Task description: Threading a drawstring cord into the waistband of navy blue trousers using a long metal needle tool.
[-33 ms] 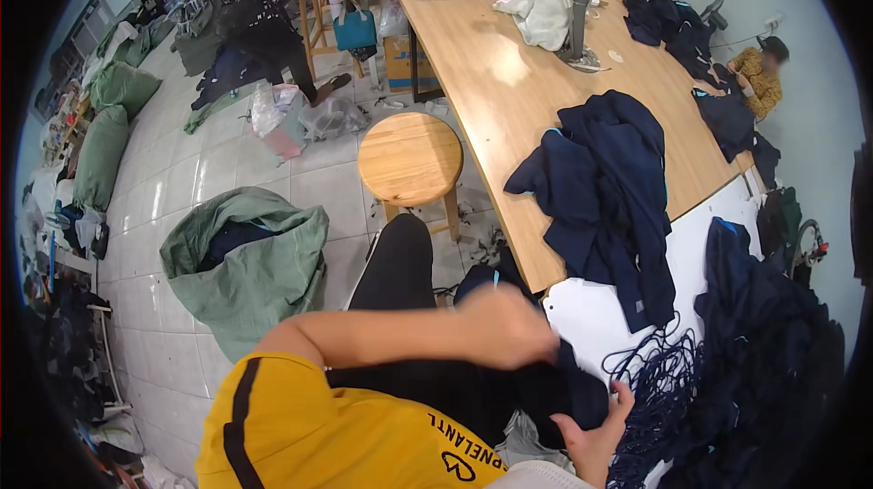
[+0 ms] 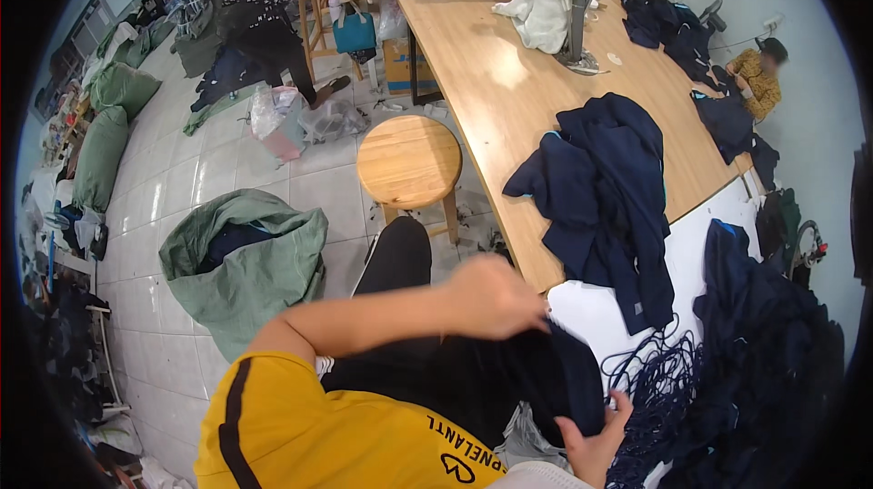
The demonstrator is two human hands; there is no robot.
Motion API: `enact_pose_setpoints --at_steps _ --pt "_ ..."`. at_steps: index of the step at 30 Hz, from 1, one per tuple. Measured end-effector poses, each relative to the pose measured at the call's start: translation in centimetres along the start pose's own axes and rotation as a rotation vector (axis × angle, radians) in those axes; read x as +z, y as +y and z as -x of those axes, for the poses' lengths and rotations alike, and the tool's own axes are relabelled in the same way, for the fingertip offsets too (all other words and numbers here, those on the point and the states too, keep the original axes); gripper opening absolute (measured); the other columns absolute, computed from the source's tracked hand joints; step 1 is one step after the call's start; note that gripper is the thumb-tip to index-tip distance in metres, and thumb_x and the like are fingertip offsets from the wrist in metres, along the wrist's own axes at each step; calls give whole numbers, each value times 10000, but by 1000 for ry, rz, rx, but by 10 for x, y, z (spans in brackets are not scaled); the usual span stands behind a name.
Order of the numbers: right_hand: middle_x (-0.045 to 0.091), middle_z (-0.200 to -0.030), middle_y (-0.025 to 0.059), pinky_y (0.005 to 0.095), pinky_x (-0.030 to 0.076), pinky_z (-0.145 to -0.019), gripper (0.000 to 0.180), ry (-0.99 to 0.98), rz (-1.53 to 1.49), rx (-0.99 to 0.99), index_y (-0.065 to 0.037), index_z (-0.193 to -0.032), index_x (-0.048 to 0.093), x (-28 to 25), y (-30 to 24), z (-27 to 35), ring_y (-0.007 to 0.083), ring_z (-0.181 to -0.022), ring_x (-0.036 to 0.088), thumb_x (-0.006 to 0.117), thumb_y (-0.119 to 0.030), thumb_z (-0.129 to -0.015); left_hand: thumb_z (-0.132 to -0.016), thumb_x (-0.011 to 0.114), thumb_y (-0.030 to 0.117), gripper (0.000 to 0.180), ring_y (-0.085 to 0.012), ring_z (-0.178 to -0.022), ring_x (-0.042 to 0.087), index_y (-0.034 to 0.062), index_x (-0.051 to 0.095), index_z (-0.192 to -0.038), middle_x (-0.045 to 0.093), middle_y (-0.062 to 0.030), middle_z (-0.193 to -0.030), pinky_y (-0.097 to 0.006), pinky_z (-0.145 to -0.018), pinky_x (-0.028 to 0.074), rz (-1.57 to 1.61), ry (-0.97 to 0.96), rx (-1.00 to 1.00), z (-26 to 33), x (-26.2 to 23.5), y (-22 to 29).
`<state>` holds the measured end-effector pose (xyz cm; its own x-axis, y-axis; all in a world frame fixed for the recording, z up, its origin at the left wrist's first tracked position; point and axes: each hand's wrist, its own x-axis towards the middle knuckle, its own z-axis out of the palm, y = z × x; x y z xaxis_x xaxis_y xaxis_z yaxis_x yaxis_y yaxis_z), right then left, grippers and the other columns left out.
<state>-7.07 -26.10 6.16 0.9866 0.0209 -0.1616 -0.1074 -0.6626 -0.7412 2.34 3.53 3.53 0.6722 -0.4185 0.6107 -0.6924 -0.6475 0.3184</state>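
I'm watching the work at five o'clock in my view, where a dark navy cloth (image 2: 575, 380) lies in the lap. My left hand (image 2: 496, 298), blurred, curls at its upper edge; I can't tell whether it grips. My right hand (image 2: 596, 443) meets the lower right edge, thumb and fingers spread apart. Tangled navy cords (image 2: 650, 380) sit at four o'clock, a round wooden stool (image 2: 409, 161) at eleven.
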Motion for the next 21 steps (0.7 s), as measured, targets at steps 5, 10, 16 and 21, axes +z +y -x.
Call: enact_pose_setpoints --at_steps 5,10,16,21 --pt "383 -1323 188 375 392 -956 907 -179 -313 -90 12 -1385 187 9 -27 12 300 -1137 465 765 -137 -703 -622 687 227 194 -167 -578 529 150 620 -787 543 27 -629 -299 -559 397 -9 191 253 -48 -12 -43" --pt "432 -1325 219 371 413 -945 906 175 -91 -475 30 -1381 255 4 -32 -9 335 -1122 512 795 -97 -665 -648 561 222 121 -168 -652 486 113 523 -685 465 20 -624 -299 -655 406 248 226 630 -76 37 45" --pt "679 -861 157 282 502 -739 167 207 176 -442 25 -941 669 -40 -62 -14 211 -778 662 657 29 -775 -721 673 274 232 -188 -800 525 135 610 -896 551 4 -839 -322 -740 405 426 173 306 -38 76 57" --pt "649 -762 95 240 478 -679 213 125 19 -184 27 -893 661 -48 -48 -5 157 -701 612 739 13 -696 -746 677 187 257 -226 -880 595 79 626 -974 609 -41 -961 -331 -742 455 509 -243 61 10 89 33"
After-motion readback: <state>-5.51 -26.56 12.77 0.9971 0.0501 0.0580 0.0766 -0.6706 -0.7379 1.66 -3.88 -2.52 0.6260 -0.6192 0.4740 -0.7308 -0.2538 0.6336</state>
